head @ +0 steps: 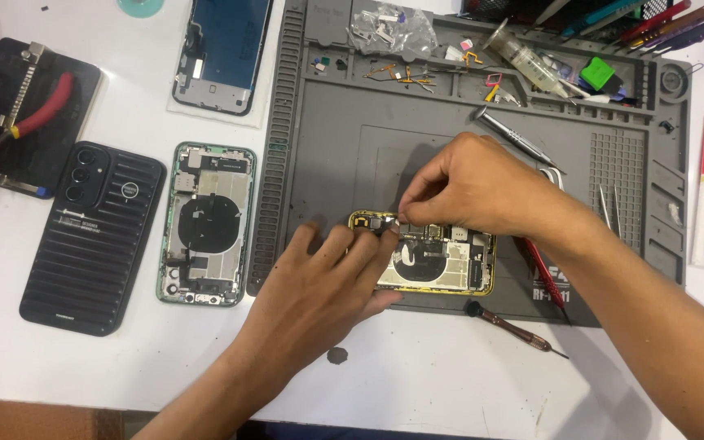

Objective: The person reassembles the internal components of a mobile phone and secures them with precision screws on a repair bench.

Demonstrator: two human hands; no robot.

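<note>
I see the yellow-framed phone (442, 265) lying opened on the grey work mat (344, 138), just below the centre of the frame. Its back cover is already off: the charging coil, shields and board are exposed. The internals I can make out remain seated, so I judge the disassembly to be at an early-to-middle stage, with most of the internal parts left in place.

The phone's long axis runs left to right across the frame. Its camera end points toward the left edge, under my left hand (319, 285).

The left hand rests flat on that left end, fingers extended and loosely spread, pressing the phone down rather than gripping it. The right hand (474, 187) hovers over the upper edge, thumb and forefinger pinched together; it probably holds a small part or tool tip, but I cannot tell which.

A second opened phone (205, 224) lies at left, off the mat.
</note>
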